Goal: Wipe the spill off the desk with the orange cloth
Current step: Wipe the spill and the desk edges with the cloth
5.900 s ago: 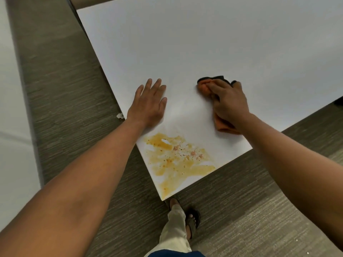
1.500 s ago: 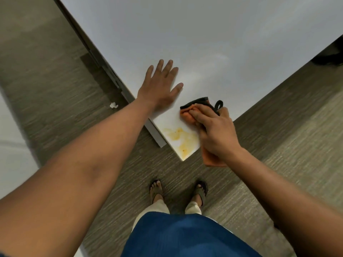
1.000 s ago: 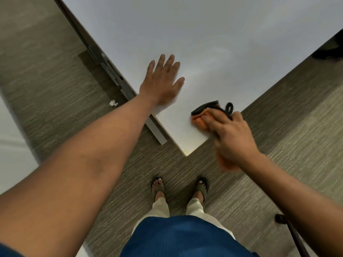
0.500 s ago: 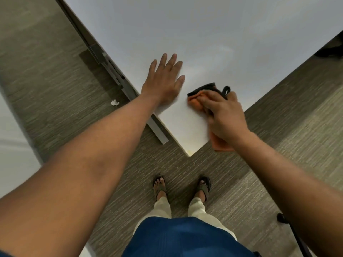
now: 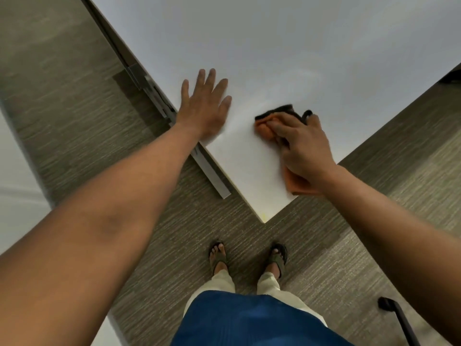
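The left hand lies flat on the white surface near its left edge, palm down, its fingers spread and holding nothing. The right hand is to its right, pressed down on the orange cloth, with its fingers close together and curled over the fabric; the cloth is trapped between palm and surface, one orange fold sticking out beyond the fingertips and another trailing out under the wrist to the surface's right edge. A dark trim and a small dark loop of the cloth show just beyond the knuckles. The two hands are near each other but apart. Of the spill, only a faint yellow trace shows at the very tip of the near corner, well short of the cloth. Below the corner, two feet in sandals stand on the grey carpet
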{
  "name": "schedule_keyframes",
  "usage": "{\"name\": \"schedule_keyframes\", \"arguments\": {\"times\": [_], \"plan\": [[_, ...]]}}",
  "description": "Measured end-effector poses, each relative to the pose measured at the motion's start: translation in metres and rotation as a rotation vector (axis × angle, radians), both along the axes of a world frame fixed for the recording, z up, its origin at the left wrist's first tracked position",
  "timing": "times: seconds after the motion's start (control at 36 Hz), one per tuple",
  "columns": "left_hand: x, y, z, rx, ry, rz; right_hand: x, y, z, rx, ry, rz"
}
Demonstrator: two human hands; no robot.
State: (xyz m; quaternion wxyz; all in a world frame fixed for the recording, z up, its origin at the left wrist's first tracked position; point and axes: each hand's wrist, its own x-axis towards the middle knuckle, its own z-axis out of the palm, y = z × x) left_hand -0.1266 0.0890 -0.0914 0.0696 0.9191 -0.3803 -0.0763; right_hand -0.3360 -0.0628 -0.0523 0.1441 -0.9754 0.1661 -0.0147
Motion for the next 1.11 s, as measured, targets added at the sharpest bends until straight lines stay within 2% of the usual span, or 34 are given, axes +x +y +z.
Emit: {"name": "schedule_keyframes", "arguments": {"times": [0.11,0.22,0.36,0.5,0.67,0.81,0.94,1.11], "plan": [[0.001,0.000,-0.003,0.000,-0.006,-0.002,0.020,0.043,0.002,-0.064,0.034,0.218],[0.003,0.000,-0.003,-0.002,-0.025,0.005,0.002,0.092,0.001,-0.115,0.014,0.366],[0.002,0.000,-0.004,0.000,-0.015,0.008,-0.043,0.083,-0.001,-0.086,0.095,0.470],[0.002,0.000,-0.004,0.002,-0.022,0.012,-0.028,0.074,0.010,-0.001,0.033,0.364],[0.007,0.002,-0.002,-0.017,-0.003,0.019,0.035,0.087,0.001,-0.139,0.034,0.253],[0.001,0.003,-0.002,-0.037,-0.008,0.010,-0.015,0.096,-0.005,-0.175,0.076,0.310],[0.003,0.002,-0.001,-0.015,-0.004,0.005,-0.073,0.063,-0.010,-0.172,0.097,0.378],[0.003,0.000,0.004,0.021,0.026,-0.012,-0.058,-0.023,-0.003,-0.154,0.028,-0.007]]}}
